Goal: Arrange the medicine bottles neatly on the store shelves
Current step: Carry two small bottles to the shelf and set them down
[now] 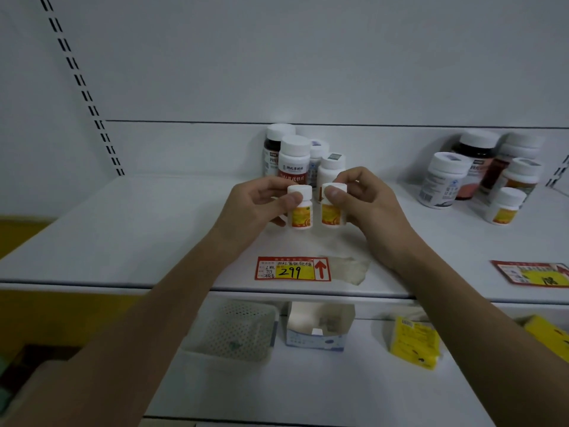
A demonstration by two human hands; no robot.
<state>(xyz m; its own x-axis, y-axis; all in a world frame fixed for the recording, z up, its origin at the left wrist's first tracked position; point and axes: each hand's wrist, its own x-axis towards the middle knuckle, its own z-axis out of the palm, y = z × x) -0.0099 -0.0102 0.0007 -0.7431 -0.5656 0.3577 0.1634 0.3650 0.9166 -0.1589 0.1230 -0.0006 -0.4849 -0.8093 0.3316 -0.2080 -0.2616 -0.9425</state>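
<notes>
We pinched two small yellow-labelled bottles, left hand (252, 208) on one (300, 208), right hand (366, 204) on the other (332, 206), fingers (292, 198) clamping their caps, apparently pairing them before setting them squarely onto the shelf (138, 229) just beneath.

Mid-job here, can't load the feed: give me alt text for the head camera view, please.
Each hand pinches a small white bottle with a yellow label, left hand on the left bottle, right hand on the right bottle, side by side over the white shelf. More bottles cluster behind and at right; a red-and-yellow price tag lies at the shelf's front.
</notes>
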